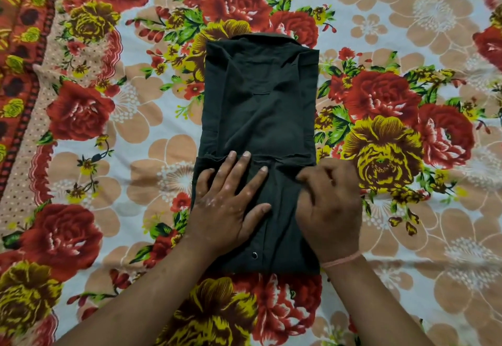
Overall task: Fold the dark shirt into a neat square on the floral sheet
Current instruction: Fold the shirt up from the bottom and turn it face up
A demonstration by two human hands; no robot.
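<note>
sheet (135,133): floral, red and yellow roses, it covers the whole view.
shirt (258,106): dark, lies in the middle of the sheet as a long narrow strip, the near end is folded up over it.
left hand (231,204): flat on the folded part, fingers spread.
right hand (330,207): fingers curled, pinching the right edge of the fold.
wrist thread (342,260): pink, around the right wrist.
snap button (254,255): on the near part of the shirt.

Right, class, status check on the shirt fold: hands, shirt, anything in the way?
Left hand flat on the lower fold. Right hand curled, pinching fabric. Dark shirt a long rectangle, not yet square. Floral sheet around it bare.
</note>
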